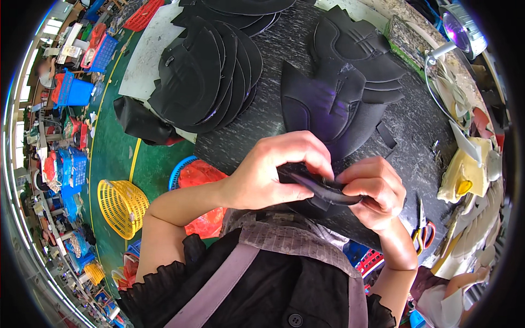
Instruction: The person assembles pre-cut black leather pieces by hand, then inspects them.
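Between my two hands, close to my body, is a black shoe upper piece, bent along its edge. My left hand pinches it with thumb and fingers from the left. At its other end, the fingers of my right hand are closed on it. Just beyond my hands lies a pile of black stitched shoe uppers, overlapping each other on the dark speckled tabletop. A second, fanned stack of black uppers sits at the far left of the table.
Scissors lie by my right forearm. A small black strip rests near the pile. A lamp stands at the far right, above pale cut pieces. Left on the green floor are a yellow basket and a red bag in a blue basket.
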`<state>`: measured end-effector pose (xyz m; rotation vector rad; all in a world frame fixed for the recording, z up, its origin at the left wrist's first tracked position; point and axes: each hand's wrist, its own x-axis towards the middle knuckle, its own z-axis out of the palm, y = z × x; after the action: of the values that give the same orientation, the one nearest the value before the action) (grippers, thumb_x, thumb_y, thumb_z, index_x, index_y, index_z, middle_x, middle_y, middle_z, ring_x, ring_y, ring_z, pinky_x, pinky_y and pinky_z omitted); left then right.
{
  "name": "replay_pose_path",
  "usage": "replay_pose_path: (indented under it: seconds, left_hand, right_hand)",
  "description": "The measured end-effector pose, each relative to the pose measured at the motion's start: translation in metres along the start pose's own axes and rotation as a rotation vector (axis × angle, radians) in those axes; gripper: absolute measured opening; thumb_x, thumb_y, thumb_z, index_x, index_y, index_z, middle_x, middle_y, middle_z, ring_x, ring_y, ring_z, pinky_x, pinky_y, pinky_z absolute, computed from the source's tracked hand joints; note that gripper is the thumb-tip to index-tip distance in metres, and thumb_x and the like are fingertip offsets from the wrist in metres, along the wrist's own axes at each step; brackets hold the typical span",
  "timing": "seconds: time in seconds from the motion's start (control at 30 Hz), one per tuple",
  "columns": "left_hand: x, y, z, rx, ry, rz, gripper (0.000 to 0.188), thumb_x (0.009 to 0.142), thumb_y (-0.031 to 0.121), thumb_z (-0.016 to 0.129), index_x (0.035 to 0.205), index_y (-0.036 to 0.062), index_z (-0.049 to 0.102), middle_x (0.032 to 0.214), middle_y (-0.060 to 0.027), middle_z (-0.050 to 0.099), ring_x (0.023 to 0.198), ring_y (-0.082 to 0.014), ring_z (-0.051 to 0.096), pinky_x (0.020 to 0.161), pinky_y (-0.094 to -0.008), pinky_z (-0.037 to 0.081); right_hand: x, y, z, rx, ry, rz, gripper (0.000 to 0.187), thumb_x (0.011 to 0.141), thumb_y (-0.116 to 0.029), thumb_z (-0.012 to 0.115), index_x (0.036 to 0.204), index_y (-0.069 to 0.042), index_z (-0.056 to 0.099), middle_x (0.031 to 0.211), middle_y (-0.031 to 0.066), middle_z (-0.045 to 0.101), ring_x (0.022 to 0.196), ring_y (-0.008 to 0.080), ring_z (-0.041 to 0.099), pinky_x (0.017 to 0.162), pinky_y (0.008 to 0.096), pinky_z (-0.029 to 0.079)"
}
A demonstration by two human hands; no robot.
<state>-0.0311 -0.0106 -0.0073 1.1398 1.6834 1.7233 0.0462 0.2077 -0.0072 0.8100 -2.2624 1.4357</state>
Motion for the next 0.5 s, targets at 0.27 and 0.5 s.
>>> replay_pose_path:
  seconds: [0.27, 0.5]
  left_hand:
    - [-0.006, -0.005, 0.01, 0.269, 0.082, 0.458, 0.03, 0.061, -0.003, 0.075, 0.09, 0.0036, 0.072, 0.085, -0.0072, 0.062, 0.075, -0.0218, 0.064, 0.061, -0.0299, 0.054]
    - [-0.008, -0.011, 0.018, 0.338, 0.192, 0.508, 0.024, 0.064, 0.0, 0.077, 0.087, 0.0051, 0.072, 0.076, -0.0037, 0.063, 0.066, -0.0175, 0.065, 0.05, -0.0248, 0.052]
  right_hand:
    - [-0.002, -0.013, 0.003, -0.196, 0.007, -0.191, 0.02, 0.062, -0.007, 0.072, 0.08, -0.005, 0.063, 0.087, 0.0078, 0.066, 0.071, 0.0203, 0.064, 0.054, 0.0271, 0.053]
    - [-0.007, -0.018, 0.006, -0.182, 0.001, -0.153, 0.026, 0.069, -0.003, 0.071, 0.089, -0.004, 0.056, 0.096, 0.0157, 0.067, 0.071, 0.0218, 0.063, 0.053, 0.0282, 0.052]
